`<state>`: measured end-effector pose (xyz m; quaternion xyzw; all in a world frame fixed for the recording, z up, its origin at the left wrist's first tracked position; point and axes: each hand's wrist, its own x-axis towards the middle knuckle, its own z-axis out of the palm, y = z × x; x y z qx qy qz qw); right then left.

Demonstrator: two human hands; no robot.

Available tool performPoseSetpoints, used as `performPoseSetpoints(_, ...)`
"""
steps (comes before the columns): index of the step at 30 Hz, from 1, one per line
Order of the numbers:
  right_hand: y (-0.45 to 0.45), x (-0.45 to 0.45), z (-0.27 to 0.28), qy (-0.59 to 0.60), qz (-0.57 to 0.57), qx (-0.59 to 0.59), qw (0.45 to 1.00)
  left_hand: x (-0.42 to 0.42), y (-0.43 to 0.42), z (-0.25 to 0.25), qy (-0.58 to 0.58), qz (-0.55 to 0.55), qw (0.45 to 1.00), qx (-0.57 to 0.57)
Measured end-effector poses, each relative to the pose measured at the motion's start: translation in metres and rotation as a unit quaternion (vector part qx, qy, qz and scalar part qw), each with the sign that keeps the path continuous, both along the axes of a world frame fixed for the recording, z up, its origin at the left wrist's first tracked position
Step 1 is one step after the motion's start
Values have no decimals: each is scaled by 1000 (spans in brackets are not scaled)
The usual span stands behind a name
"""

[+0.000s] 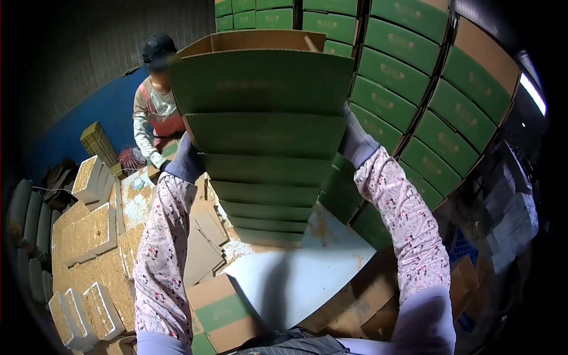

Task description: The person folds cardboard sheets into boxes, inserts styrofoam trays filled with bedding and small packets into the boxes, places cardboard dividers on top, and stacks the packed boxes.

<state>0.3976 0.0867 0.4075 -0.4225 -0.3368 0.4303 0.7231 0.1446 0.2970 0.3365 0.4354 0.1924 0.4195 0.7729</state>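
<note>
A tall stack of green cardboard boxes (269, 133) rises from the pale tabletop straight in front of me. Its top cardboard box (266, 83) has brown inner walls showing at the open upper edge. My left hand (188, 161), in a blue-grey glove, presses on the stack's left side. On the right side, my right hand (358, 141) wears a matching glove and holds the top box opposite it. Fingertips of both hands are mostly hidden by the cardboard. Floral sleeves cover both forearms.
Piled green boxes (396, 71) stand behind and to the right. A co-worker (160, 109) in a cap stands at left behind the table (284, 284). White foam trays (89, 236) of straw-coloured material lie at left. A folded brown-and-green carton (222, 313) lies near me.
</note>
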Motion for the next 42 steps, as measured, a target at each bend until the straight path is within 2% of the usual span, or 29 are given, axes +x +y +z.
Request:
performPoseSetpoints(2,16,49,-69,-43,-30,37,998,-9,18,-30,-23,-99,994,37)
performPoseSetpoints(4,51,85,-151,-22,-52,43,997,7,21,-65,-17,-57,998,25)
performPoseSetpoints(5,57,66,-180,74,-33,103,991,12,22,-77,-10,-18,1000,14)
performPoseSetpoints(6,60,52,-197,174,-14,159,972,10,23,-85,-57,-28,997,-45)
performPoseSetpoints(7,53,47,-200,181,-13,152,971,7,12,-80,-49,-23,997,-50)
performPoseSetpoints(9,37,49,-182,265,39,45,962,14,-2,-63,-15,11,1000,12)
performPoseSetpoints(11,41,95,-216,203,38,56,977,12,-6,-72,-63,19,997,39)
performPoseSetpoints(13,47,173,-298,127,77,155,977,-9,-15,-76,11,66,997,43)
performPoseSetpoints(14,32,136,-263,79,-69,119,987,-32,-21,-83,77,102,991,47)
performPoseSetpoints(15,15,100,-269,92,-42,98,990,-69,-36,-98,121,133,980,84)
performPoseSetpoints(16,-24,68,-292,-65,-189,27,979,-106,-51,-112,167,166,965,118)
performPoseSetpoints(17,-68,47,-322,-227,-325,-36,917,-147,-72,-148,177,199,944,195)
performPoseSetpoints(19,-116,-51,-364,-234,-186,-49,953,-237,-145,-213,474,222,775,353)
performPoseSetpoints(20,-126,-95,-387,-112,-99,-170,974,-279,-180,-276,613,178,647,416)
performPoseSetpoints(21,-136,-139,-410,7,-23,-298,954,-304,-224,-311,690,115,614,366)
performPoseSetpoints(24,-124,-213,-516,-370,96,-166,909,-302,-308,-342,706,38,603,370)
performPoseSetpoints(25,-111,-237,-535,-89,106,-300,944,-291,-321,-348,695,50,606,384)
performPoseSetpoints(28,-90,-257,-429,-74,141,-323,933,-290,-325,-339,653,57,656,374)
performPoseSetpoints(29,-90,-279,-351,-5,134,-319,938,-299,-319,-318,623,96,678,378)
performPoseSetpoints(30,-86,-270,-332,-16,149,-292,945,-306,-306,-292,589,139,697,385)
performPoseSetpoints(31,-79,-266,-315,15,137,-317,938,-330,-291,-259,610,193,652,405)
performPoseSetpoints(32,-74,-269,-295,-9,137,-251,958,-358,-279,-225,587,260,656,397)
performPoseSetpoints(33,-72,-272,-283,-32,133,-183,973,-383,-271,-190,618,320,595,403)
performPoseSetpoints(34,-65,-251,-299,-73,167,-209,961,-398,-262,-160,642,372,530,411)
performPoseSetpoints(36,-57,-245,-290,-266,254,-140,919,-425,-253,-130,678,338,501,420)
performPoseSetpoints(37,-60,-250,-283,-269,249,-139,920,-434,-253,-123,667,298,539,419)
performPoseSetpoints(39,-63,-260,-274,-418,12,-95,903,-444,-256,-121,657,243,567,434)
performPoseSetpoints(40,-71,-296,-239,-375,-87,-11,923,-444,-256,-112,654,247,567,435)
performPoseSetpoints(42,-73,-319,-225,-551,-68,155,817,-445,-256,-90,648,116,734,166)
